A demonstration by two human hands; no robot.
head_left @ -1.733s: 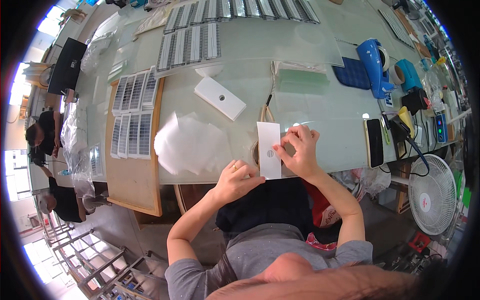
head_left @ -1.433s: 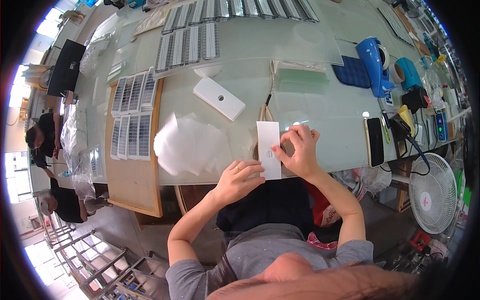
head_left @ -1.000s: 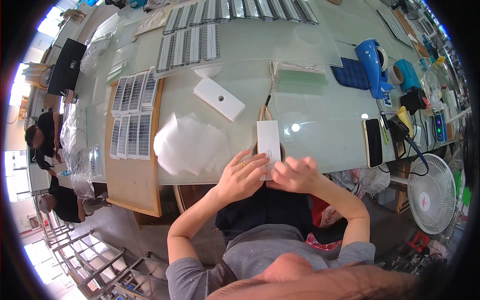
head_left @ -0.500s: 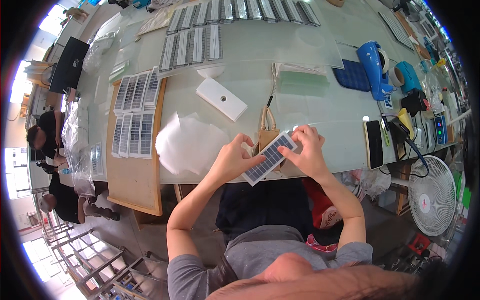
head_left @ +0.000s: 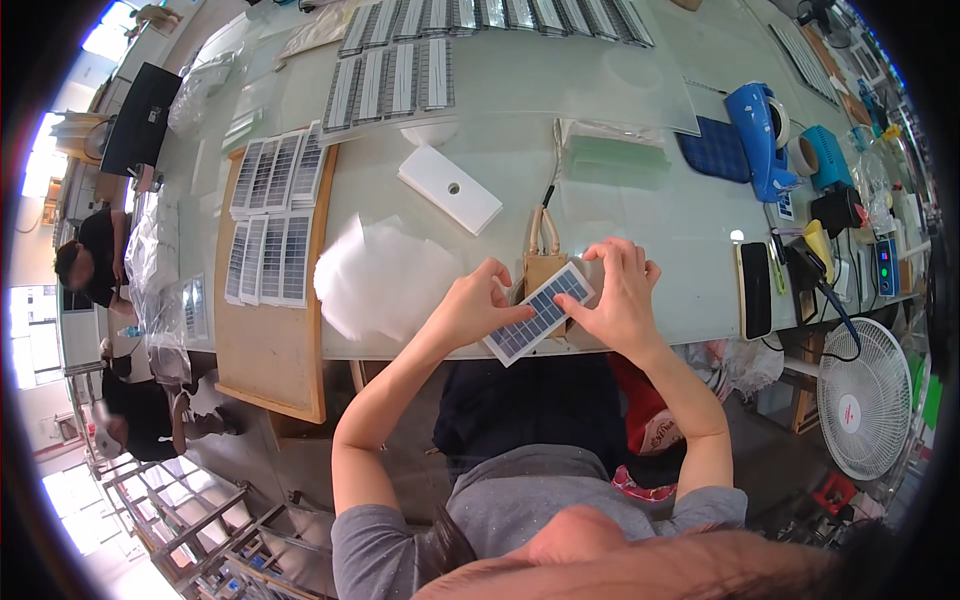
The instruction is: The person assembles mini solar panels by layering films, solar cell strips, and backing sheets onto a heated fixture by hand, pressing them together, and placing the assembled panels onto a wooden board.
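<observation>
From the head view, the only one I have, I see the counter point(head_left: 690, 265) end in a front edge just ahead of the lap, and the gridded panel point(head_left: 541, 315) lies right at that edge, its near end reaching slightly past it. My widest stretch of glossy surface runs from the right hand point(head_left: 622, 300) across to the black slab point(head_left: 755, 290). On the other side I have less room: the white sheets point(head_left: 385, 280) sit near the left hand point(head_left: 480, 308), and the framed wooden board point(head_left: 270, 350) stands beyond them, jutting past the front edge. Ahead, the white stack point(head_left: 472, 207) with a round hole lies at a slant, well apart from the panel.

The panel's long axis runs diagonally, from near left to far right, with the dark gridded face up and a white border around it. It lies between the hands, over the tan block point(head_left: 543, 268).

Each grip has its thumb on that face, the left on one long side, the right toward the far end. The other fingers curl or spread, and I cannot tell whether either grip pinches from below. The panel covers part of the block, its underside is hidden from me, and the fisheye rim blurs the outermost items.
</observation>
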